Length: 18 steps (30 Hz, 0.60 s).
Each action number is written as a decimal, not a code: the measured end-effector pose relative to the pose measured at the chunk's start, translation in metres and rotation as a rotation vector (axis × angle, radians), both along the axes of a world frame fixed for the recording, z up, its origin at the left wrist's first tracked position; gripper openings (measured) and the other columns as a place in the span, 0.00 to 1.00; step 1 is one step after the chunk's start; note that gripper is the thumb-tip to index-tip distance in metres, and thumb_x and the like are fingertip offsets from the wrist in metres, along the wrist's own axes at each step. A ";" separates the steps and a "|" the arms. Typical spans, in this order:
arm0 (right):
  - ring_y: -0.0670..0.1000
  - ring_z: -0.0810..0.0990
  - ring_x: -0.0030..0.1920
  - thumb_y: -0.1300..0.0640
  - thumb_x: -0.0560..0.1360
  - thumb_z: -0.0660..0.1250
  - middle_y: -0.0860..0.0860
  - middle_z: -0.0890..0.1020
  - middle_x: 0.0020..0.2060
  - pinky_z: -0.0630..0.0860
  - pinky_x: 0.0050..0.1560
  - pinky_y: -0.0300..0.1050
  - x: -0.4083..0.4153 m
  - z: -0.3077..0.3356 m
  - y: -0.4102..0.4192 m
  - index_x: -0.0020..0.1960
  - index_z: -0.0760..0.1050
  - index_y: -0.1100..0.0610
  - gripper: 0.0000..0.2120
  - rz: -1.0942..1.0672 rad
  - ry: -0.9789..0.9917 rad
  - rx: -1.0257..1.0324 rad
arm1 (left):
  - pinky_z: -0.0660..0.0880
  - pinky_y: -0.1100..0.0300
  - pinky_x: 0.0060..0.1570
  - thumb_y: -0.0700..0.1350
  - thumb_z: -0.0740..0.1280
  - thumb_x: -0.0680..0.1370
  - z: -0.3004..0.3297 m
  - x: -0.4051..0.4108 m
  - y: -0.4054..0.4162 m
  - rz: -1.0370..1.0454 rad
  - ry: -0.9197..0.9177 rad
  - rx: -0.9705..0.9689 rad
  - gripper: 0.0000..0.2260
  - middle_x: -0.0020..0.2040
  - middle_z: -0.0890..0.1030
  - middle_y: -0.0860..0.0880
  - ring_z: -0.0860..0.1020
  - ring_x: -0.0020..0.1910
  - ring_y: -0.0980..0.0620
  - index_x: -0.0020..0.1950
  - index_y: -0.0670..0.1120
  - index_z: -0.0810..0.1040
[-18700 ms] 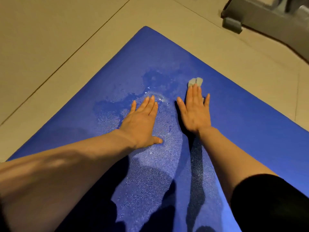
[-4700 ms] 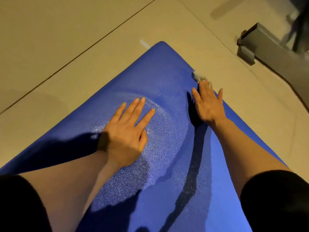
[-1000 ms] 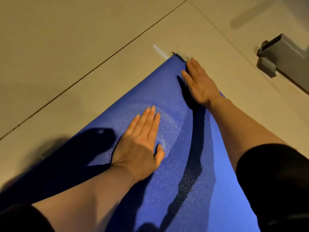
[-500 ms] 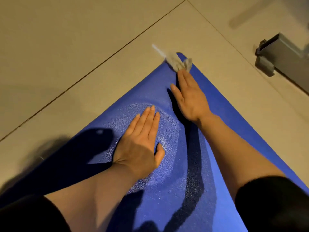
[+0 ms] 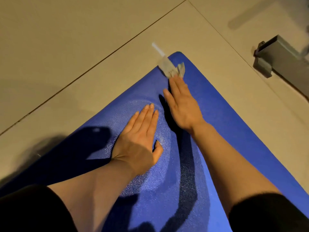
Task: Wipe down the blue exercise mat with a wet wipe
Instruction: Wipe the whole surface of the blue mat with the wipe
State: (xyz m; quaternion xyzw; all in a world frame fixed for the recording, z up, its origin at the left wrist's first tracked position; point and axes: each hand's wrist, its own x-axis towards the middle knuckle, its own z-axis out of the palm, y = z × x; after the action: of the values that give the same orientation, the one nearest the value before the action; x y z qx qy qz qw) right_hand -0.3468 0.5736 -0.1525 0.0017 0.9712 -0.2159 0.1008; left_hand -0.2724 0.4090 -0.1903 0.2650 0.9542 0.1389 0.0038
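The blue exercise mat [image 5: 217,111] lies on the tiled floor with its far corner pointing away from me. A crumpled grey-white wet wipe [image 5: 171,68] sits near that far corner. My right hand [image 5: 182,104] lies flat on the mat with straight fingers, the fingertips pressing on the wipe's near edge. My left hand [image 5: 140,138] rests flat on the mat's middle, palm down, fingers together. The mat around the left hand glistens with a damp sheen.
Beige floor tiles [image 5: 66,47] with dark grout lines surround the mat. A grey metal equipment foot [image 5: 280,57] stands on the floor at the right. A small white strip [image 5: 157,49] lies on the floor just beyond the mat's corner.
My right hand has drawn back from the far corner toward the mat's middle-left, and the wipe now shows beyond its fingertips. My left hand has stayed put.
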 end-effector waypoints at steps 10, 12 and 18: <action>0.49 0.40 0.78 0.47 0.84 0.47 0.53 0.44 0.79 0.39 0.77 0.46 -0.034 -0.008 -0.021 0.79 0.44 0.59 0.28 0.043 -0.081 0.009 | 0.54 0.49 0.75 0.53 0.55 0.75 0.002 -0.001 0.002 0.023 -0.007 0.008 0.32 0.77 0.60 0.38 0.58 0.77 0.44 0.76 0.36 0.62; 0.48 0.40 0.78 0.48 0.84 0.47 0.52 0.45 0.79 0.39 0.77 0.46 -0.027 -0.009 -0.015 0.79 0.45 0.59 0.28 0.077 -0.073 -0.004 | 0.53 0.50 0.75 0.53 0.55 0.75 0.003 -0.002 0.000 0.023 -0.015 0.012 0.33 0.77 0.59 0.39 0.57 0.77 0.45 0.76 0.36 0.61; 0.45 0.43 0.78 0.39 0.79 0.43 0.47 0.47 0.78 0.39 0.76 0.39 0.066 -0.007 0.012 0.79 0.49 0.56 0.33 0.125 -0.014 -0.010 | 0.52 0.50 0.75 0.54 0.54 0.75 0.001 -0.001 0.004 0.012 -0.018 0.013 0.33 0.77 0.59 0.39 0.57 0.77 0.44 0.76 0.36 0.59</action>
State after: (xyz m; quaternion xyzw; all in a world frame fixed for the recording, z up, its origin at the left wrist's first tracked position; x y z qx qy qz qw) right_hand -0.2810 0.5859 -0.1595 -0.0579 0.9676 -0.2140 0.1210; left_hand -0.2732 0.4127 -0.1897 0.2583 0.9547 0.1476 0.0096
